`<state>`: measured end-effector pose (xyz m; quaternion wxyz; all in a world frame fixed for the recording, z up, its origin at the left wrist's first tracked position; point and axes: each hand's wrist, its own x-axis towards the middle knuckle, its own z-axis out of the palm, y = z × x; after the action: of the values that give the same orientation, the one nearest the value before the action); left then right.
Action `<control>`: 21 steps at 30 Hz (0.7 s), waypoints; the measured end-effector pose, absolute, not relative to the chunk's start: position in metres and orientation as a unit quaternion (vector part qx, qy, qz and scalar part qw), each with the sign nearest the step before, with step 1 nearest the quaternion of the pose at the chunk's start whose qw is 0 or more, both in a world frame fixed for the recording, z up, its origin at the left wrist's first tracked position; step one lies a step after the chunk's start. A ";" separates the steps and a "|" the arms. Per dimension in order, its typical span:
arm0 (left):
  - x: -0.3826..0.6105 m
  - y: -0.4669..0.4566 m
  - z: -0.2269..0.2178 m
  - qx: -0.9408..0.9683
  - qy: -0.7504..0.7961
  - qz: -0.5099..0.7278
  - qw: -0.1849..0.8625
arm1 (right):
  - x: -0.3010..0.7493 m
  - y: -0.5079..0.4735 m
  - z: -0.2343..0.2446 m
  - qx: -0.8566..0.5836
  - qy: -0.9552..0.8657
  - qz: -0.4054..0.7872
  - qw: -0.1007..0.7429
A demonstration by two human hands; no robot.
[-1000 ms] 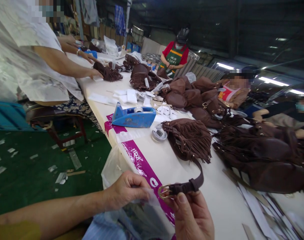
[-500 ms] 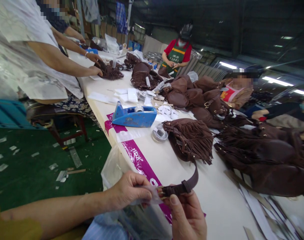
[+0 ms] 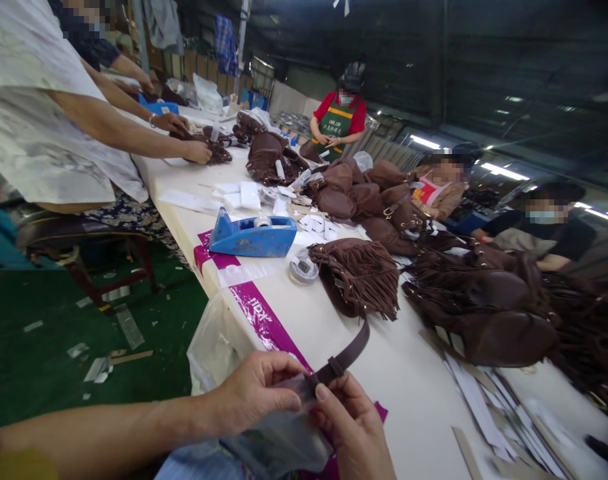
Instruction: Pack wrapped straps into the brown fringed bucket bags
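Note:
Between finger and thumb, my left hand (image 3: 259,393) pinches a small clear plastic piece (image 3: 300,385) at the end of a dark brown leather strap (image 3: 345,353). My right hand (image 3: 351,420) grips that same strap end from the other side, its thumb on top. The strap curves up to a brown fringed bag (image 3: 357,275) lying on the table. Whatever metal fitting sits at the strap's end is covered by the plastic and my fingers. A clear plastic bag (image 3: 279,443) hangs below my hands at the table edge.
Beyond my hands stand a blue tape dispenser (image 3: 254,235) and a wrapped roll (image 3: 303,267). A heap of brown bags (image 3: 464,293) covers the right side, with card strips (image 3: 484,407) in front. Co-workers surround the white table (image 3: 409,380); one in a white shirt (image 3: 39,113) handles a fringed bag.
The view has turned slightly right. The plastic piece now lies over the strap's end, where metal showed before, and my right fingers have closed in around it.

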<state>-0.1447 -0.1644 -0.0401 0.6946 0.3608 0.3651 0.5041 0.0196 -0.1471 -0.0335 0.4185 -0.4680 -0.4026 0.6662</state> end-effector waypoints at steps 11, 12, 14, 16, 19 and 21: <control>-0.157 -0.167 -0.022 0.466 0.348 0.293 0.759 | 0.035 -0.148 -0.023 -0.445 -0.380 0.674 0.452; -0.157 -0.168 -0.020 0.479 0.341 0.269 0.763 | 0.036 -0.147 -0.023 -0.443 -0.392 0.671 0.447; -0.152 -0.169 -0.019 0.488 0.340 0.262 0.760 | 0.039 -0.145 -0.024 -0.439 -0.413 0.670 0.434; -0.145 -0.169 -0.022 0.487 0.342 0.288 0.750 | 0.040 -0.144 -0.023 -0.435 -0.419 0.674 0.426; -0.136 -0.168 -0.028 0.481 0.332 0.325 0.744 | 0.039 -0.143 -0.017 -0.428 -0.388 0.691 0.433; -0.133 -0.168 -0.032 0.477 0.322 0.325 0.751 | 0.038 -0.143 -0.012 -0.429 -0.362 0.706 0.432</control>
<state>-0.1326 -0.1684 -0.0315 0.7508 0.4768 0.3218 0.3246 0.0378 -0.1430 -0.0118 0.4320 -0.4291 -0.3618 0.7059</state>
